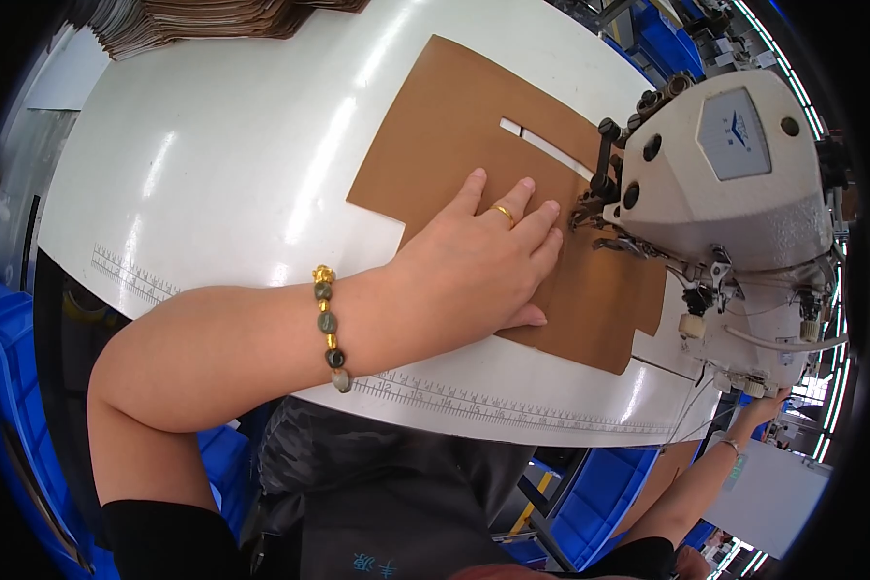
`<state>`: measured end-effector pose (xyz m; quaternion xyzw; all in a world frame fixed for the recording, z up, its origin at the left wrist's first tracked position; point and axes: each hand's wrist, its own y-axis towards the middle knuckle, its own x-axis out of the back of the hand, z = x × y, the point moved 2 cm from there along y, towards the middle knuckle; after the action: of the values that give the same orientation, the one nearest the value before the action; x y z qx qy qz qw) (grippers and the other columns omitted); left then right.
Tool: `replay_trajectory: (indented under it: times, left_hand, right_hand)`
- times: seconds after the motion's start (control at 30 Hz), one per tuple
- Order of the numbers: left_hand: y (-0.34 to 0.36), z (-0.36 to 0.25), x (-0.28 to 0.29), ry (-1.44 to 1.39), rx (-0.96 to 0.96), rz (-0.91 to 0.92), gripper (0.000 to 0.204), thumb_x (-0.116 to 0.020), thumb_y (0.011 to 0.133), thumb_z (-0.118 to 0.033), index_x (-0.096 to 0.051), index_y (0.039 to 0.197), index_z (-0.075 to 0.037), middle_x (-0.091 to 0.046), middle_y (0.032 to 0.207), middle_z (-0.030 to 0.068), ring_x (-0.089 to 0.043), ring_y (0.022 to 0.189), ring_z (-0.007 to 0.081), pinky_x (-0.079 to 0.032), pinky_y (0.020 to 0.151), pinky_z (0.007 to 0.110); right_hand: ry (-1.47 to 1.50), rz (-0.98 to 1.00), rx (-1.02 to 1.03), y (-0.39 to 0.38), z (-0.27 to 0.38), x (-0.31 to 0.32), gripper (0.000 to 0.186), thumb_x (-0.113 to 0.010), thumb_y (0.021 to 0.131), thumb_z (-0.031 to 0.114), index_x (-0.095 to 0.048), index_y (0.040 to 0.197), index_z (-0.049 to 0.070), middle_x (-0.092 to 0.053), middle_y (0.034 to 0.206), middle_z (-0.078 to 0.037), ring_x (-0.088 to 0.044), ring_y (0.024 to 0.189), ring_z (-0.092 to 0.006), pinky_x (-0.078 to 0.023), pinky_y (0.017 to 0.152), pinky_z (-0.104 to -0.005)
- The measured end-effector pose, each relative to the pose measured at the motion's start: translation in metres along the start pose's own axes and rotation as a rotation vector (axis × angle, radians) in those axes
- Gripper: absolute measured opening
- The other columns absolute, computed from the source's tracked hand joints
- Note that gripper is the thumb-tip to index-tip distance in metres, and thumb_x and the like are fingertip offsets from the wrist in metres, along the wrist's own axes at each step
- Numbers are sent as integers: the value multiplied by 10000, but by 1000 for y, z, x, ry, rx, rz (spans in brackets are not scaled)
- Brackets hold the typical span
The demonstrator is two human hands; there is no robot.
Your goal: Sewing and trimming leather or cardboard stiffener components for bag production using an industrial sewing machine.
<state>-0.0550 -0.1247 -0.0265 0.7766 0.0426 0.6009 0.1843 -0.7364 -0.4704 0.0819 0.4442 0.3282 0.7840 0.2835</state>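
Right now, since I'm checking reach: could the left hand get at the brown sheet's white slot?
Probably yes: the left hand rests on the brown sheet, with nothing between it and the slot.

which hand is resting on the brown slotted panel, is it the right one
No, the left hand lies on the brown slotted panel, while the right hand is at the sewing machine.

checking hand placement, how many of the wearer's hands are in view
2: the left hand lies spread on the brown panel; the right hand is at the lower end of the sewing machine, partly hidden.
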Motion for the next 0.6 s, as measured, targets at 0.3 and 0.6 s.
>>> replay_trajectory:
  times: [0.3,0.6]
  left_hand:
    - [-1,0,1,-6,8,30,669,-618,919,-510,-547,1381,-33,-500,1478,118,-426,1406,322,-362,1127,530]
    - [10,-2,7,-17,-16,49,685,-670,883,-504,-546,1396,-66,-508,1477,114,-446,1395,322,-382,1116,527]
  right_hand:
    - [236,-71,-369,-46,61,-15,512,-405,1057,382,-591,1333,-6,-637,1296,-181,-643,1067,-305,-506,905,-395]
    - [64,160,926,-188,302,-7,200,-685,874,51,-724,1066,8,-682,837,-137,-607,670,-272,-492,611,-364]
